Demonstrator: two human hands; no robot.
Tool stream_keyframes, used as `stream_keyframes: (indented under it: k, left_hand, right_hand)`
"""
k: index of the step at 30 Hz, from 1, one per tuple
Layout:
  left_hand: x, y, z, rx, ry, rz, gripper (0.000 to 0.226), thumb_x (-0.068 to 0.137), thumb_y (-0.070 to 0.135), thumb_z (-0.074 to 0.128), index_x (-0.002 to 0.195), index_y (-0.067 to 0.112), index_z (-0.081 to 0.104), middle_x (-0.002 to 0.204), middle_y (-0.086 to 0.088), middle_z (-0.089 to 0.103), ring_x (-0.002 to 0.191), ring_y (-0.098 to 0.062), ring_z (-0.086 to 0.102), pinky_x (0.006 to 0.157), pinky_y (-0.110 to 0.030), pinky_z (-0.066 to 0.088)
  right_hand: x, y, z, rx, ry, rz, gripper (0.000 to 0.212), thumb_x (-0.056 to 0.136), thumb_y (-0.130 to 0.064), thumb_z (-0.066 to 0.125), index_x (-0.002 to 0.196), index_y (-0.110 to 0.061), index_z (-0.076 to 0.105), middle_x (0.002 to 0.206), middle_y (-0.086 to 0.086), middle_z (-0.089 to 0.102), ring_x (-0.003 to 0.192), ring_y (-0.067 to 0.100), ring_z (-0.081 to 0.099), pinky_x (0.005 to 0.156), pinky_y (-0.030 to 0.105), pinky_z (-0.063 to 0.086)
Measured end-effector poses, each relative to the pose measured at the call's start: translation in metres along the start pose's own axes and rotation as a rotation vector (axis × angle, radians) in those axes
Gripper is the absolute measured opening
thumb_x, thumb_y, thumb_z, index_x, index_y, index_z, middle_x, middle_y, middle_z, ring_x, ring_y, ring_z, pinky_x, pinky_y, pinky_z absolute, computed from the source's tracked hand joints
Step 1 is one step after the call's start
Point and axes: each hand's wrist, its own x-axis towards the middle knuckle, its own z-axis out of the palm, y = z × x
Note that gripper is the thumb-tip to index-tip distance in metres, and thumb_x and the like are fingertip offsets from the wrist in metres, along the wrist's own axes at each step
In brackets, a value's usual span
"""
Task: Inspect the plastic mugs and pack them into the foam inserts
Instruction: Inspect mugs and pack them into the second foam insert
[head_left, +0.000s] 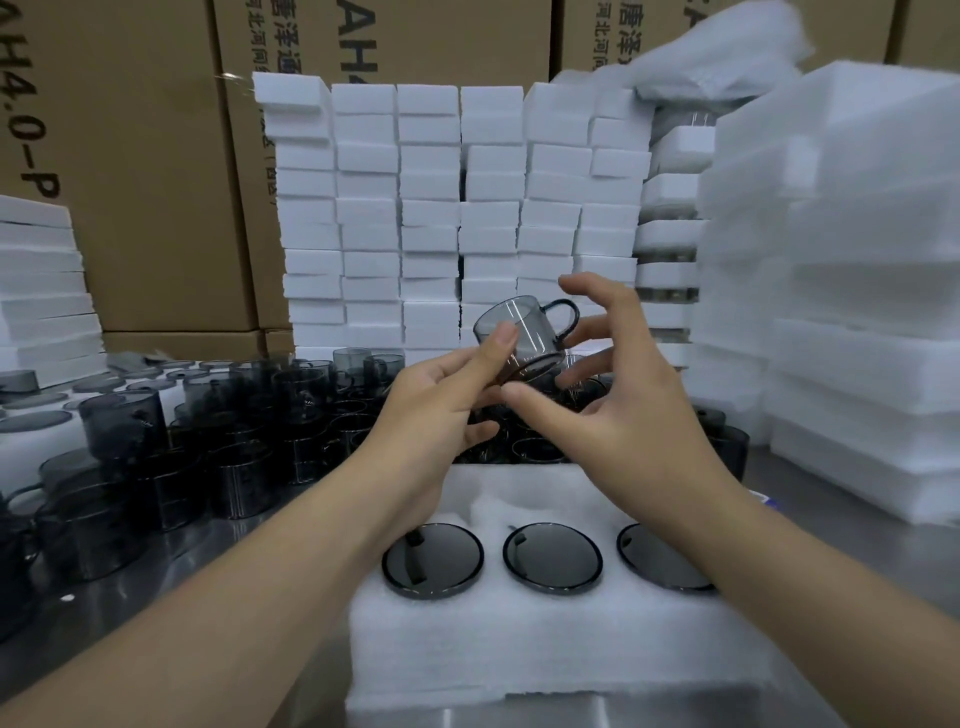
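Left hand (441, 395) pinches smoky mug (524, 338), tilted in the air above foam insert (519, 649); right hand (618, 400) fingers spread beside it, gripping nothing. Risk: light pinch slips on slick plastic, mug drops onto loose mugs (208, 441)

The left hand (434, 410) and right hand (623, 400) are bare, nails short and plain; left forearm (234, 597) and right forearm (810, 587) bare too.
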Motion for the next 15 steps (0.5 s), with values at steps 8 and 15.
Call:
stream_keyframes:
  k: [8, 15]
  left_hand:
    - [-0.0044, 0.0047, 0.0008, -0.037, -0.052, -0.022, 0.043, 0.078, 0.076, 0.078, 0.097, 0.039, 0.086, 0.101, 0.013, 0.081, 0.092, -0.002, 0.077, 0.082, -0.032, 0.05]
    - [-0.0076, 0.0095, -0.0022, -0.095, -0.071, -0.077, 0.049, 0.085, 0.073, 0.065, 0.111, 0.037, 0.085, 0.12, 0.008, 0.081, 0.107, -0.005, 0.076, 0.085, -0.034, 0.047]
  right_hand:
    - [-0.0021, -0.0053, -0.0003, 0.077, 0.069, -0.016, 0.074, 0.081, -0.035, 0.089, 0.138, -0.053, 0.044, 0.11, -0.012, 0.065, 0.094, 0.005, 0.073, 0.081, 0.019, 0.059]
    - [0.0021, -0.0023, -0.0032, 0.399, -0.005, 0.171, 0.066, 0.095, -0.023, 0.081, 0.147, -0.04, 0.043, 0.105, -0.004, 0.08, 0.101, 0.013, 0.078, 0.098, 0.042, 0.061]
